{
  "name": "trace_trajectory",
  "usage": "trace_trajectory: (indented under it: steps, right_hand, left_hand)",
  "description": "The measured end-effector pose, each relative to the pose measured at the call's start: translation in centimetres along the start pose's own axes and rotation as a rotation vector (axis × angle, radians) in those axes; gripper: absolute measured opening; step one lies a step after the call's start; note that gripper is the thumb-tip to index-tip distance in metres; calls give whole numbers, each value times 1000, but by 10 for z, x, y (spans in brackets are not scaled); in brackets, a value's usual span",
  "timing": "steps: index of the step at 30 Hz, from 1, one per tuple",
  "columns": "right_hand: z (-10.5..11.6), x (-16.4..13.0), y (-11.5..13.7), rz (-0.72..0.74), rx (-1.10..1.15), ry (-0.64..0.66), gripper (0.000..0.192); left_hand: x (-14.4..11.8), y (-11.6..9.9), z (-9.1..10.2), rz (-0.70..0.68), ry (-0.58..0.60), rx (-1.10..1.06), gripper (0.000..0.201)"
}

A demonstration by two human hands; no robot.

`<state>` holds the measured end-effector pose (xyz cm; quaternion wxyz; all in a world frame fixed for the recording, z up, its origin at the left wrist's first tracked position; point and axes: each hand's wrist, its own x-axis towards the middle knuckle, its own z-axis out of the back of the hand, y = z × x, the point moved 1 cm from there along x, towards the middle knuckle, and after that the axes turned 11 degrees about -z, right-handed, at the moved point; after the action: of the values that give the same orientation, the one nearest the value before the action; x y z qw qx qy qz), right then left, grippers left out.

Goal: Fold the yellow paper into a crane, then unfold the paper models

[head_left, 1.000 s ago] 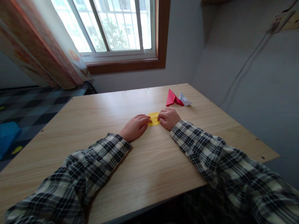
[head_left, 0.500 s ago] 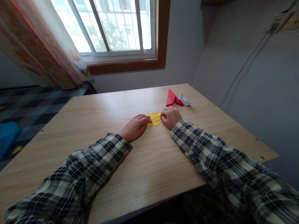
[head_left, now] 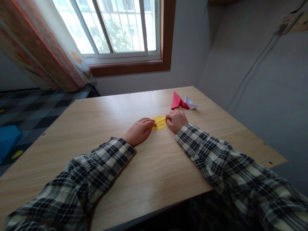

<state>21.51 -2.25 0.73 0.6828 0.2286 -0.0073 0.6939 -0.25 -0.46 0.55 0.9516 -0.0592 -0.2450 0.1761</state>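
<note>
A folded piece of yellow paper (head_left: 160,122) lies on the wooden table, with crease lines running across it. My left hand (head_left: 139,130) rests at its left end, fingers together over the edge and thumb close beside them. At the opposite end my right hand (head_left: 176,121) is closed, its curled fingers gripping the paper's right edge. The ends of the paper under both hands are hidden. Just beyond my right hand stands a red folded paper shape (head_left: 177,101), touching or close to a white folded paper shape (head_left: 190,102).
The light wooden table (head_left: 134,179) reaches to the wall below a window (head_left: 120,29). A curtain (head_left: 48,48) hangs at the left, above a checkered surface (head_left: 43,110) bearing a blue object (head_left: 8,139). A cable (head_left: 250,72) runs down the right wall from a socket.
</note>
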Motion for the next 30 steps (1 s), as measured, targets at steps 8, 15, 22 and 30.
trace_trajectory:
  steps: [8,15,22,30]
  right_hand:
    - [1,0,0,-29,-12,-9,19]
    - [-3,-1,-1,40,94,-60,19]
    - [-5,-2,-1,108,127,-100,26]
    - [-9,-2,-2,145,108,27,27]
  left_hand:
    - [0,1,0,4,15,4,27]
    - [0,1,0,-24,11,6,30]
    - [-2,2,-2,-23,17,46,32]
    - [2,0,0,-48,27,39,32]
